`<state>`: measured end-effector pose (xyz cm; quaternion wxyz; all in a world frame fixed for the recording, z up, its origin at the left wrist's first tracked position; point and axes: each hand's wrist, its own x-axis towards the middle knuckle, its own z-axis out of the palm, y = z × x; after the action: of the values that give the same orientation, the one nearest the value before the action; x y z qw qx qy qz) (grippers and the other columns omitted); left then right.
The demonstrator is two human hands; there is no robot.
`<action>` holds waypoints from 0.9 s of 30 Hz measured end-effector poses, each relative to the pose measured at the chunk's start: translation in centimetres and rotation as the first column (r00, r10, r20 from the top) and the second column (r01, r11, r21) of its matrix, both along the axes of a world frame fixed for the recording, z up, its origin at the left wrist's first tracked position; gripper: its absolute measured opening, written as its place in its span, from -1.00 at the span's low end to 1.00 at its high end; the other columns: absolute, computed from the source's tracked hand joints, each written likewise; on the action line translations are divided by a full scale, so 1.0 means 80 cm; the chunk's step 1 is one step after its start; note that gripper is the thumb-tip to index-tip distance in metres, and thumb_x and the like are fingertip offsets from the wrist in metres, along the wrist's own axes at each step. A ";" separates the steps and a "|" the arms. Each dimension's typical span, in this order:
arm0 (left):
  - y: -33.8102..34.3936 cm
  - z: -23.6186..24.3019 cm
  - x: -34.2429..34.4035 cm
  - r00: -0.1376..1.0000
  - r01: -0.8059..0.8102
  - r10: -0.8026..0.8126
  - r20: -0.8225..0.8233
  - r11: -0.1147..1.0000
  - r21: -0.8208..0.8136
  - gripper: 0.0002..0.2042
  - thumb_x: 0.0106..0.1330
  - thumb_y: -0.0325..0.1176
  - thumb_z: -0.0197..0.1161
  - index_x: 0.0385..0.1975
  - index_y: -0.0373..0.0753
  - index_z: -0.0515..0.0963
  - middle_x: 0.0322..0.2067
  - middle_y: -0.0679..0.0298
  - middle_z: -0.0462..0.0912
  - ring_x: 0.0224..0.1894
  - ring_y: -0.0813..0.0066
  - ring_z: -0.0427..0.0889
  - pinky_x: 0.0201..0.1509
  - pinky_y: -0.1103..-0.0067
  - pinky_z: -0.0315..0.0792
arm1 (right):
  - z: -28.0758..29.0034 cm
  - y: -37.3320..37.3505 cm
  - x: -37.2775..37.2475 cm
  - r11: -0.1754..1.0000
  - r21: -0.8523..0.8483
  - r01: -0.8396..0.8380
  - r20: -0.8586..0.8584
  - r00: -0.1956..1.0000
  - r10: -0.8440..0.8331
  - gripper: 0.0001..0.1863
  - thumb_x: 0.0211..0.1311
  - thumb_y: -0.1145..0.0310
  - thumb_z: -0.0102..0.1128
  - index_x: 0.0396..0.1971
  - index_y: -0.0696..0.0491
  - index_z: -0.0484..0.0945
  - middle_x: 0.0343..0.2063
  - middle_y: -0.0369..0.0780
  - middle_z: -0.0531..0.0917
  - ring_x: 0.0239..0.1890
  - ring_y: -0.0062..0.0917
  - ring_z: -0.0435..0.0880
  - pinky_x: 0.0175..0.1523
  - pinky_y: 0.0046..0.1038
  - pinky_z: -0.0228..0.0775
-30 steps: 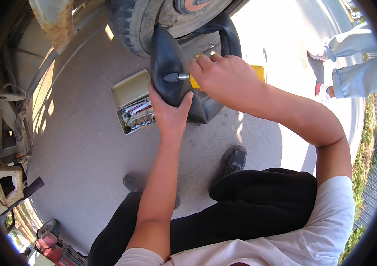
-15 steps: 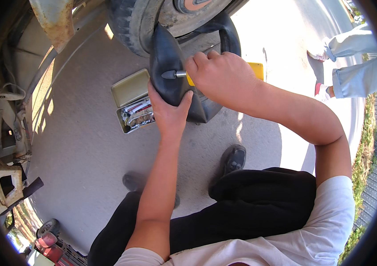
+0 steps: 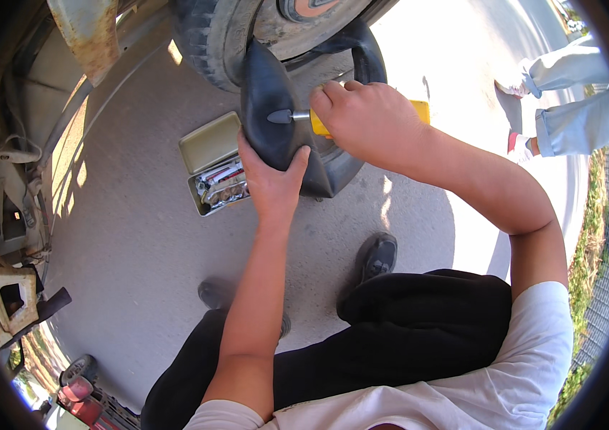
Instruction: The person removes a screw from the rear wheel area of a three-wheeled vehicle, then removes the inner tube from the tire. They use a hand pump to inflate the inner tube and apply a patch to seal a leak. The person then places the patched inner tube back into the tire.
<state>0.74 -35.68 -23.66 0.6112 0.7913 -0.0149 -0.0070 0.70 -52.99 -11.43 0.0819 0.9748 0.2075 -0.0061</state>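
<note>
A: What's around you, what's in hand?
B: Grey pavement (image 3: 125,244) under everything. Big black-treaded wheel (image 3: 208,43) at the far end of your view.
A: Anyone near?
B: Legs in light-blue jeans (image 3: 569,122), well off to your right.
A: Tube?
B: Slack loop of black rubber inner tube (image 3: 265,82), in front of you. Its far end overlaps the wheel's edge, near end in your left hand.
A: Also close by?
B: Open pale-metal hinged box (image 3: 210,143) on the pavement, just left of the tube, small mixed items inside. Yellow-bodied handheld tool (image 3: 420,112) lies across the tube's right side, mostly under your hand.
A: Grips?
B: Right grip (image 3: 369,118): closed round the tool. Left grip (image 3: 272,183): part-open, tube between thumb and fingers.
A: Tip?
B: Grey pointed bit (image 3: 280,117) over the tube's face, pointing left. Can't tell if it touches.
</note>
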 end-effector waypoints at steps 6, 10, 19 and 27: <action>0.001 0.003 0.000 1.000 -0.002 0.003 -0.017 1.000 0.018 -0.01 -0.07 -0.29 0.57 0.35 -0.41 0.08 0.19 -0.10 0.39 0.21 0.05 0.44 0.31 0.35 0.31 | -0.005 -0.006 -0.001 0.999 0.003 0.032 -0.041 0.999 -0.032 -0.47 0.01 0.31 0.46 -0.03 0.21 0.49 -0.24 -0.10 0.69 -0.17 -0.32 0.76 -0.24 -0.45 0.65; -0.001 0.008 0.000 1.000 -0.001 0.002 -0.020 1.000 0.010 -0.02 -0.06 -0.30 0.57 0.36 -0.40 0.08 0.19 -0.09 0.39 0.20 0.08 0.45 0.31 0.35 0.32 | -0.008 -0.010 -0.008 0.998 0.051 0.029 -0.047 0.999 -0.027 -0.48 0.02 0.32 0.45 -0.02 0.19 0.49 -0.24 -0.11 0.69 -0.18 -0.33 0.76 -0.22 -0.42 0.66; -0.001 0.009 -0.001 1.000 0.015 -0.015 -0.015 1.000 0.021 -0.04 0.01 -0.28 0.56 0.38 -0.37 0.07 0.18 -0.03 0.42 0.16 0.21 0.47 0.27 0.40 0.34 | -0.006 -0.008 0.001 0.998 0.046 0.041 -0.032 0.999 -0.039 -0.48 0.02 0.34 0.44 -0.02 0.21 0.49 -0.25 -0.11 0.69 -0.19 -0.32 0.76 -0.23 -0.41 0.66; -0.002 0.006 -0.002 1.000 -0.003 0.003 -0.010 1.000 0.011 -0.04 -0.05 -0.32 0.56 0.35 -0.41 0.09 0.17 -0.09 0.40 0.17 0.10 0.46 0.29 0.35 0.33 | -0.009 -0.012 -0.002 0.998 0.026 0.053 -0.044 0.998 -0.052 -0.50 0.02 0.37 0.43 -0.03 0.22 0.49 -0.24 -0.10 0.69 -0.20 -0.31 0.77 -0.24 -0.40 0.66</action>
<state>0.62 -35.86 -23.14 0.6067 0.7948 -0.0107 -0.0101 0.55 -53.97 -12.15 0.0638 0.9806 0.1835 -0.0265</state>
